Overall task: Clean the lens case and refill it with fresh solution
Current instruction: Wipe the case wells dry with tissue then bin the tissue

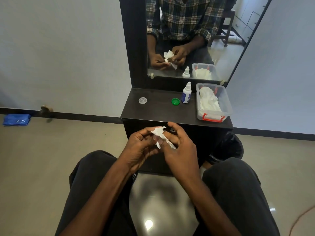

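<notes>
Head cam: both hands up close over the lap, left hand (pixel 139 147) and right hand (pixel 179 147) curled around a crumpled tissue (pixel 159 133); lens case itself hidden in it, can't tell. Further back on the dark shelf (pixel 153 111): clear cap (pixel 142 100), green cap (pixel 175 101), solution bottle (pixel 186 94), tissue box (pixel 213 103).

Your two hands are up in front of you, close together and touching. Your left hand (pixel 141 143) has its fingers curled in and pinches something white. Your right hand (pixel 179 147) curls around it from the other side, with one finger sticking up. Both forearms are bare.
</notes>
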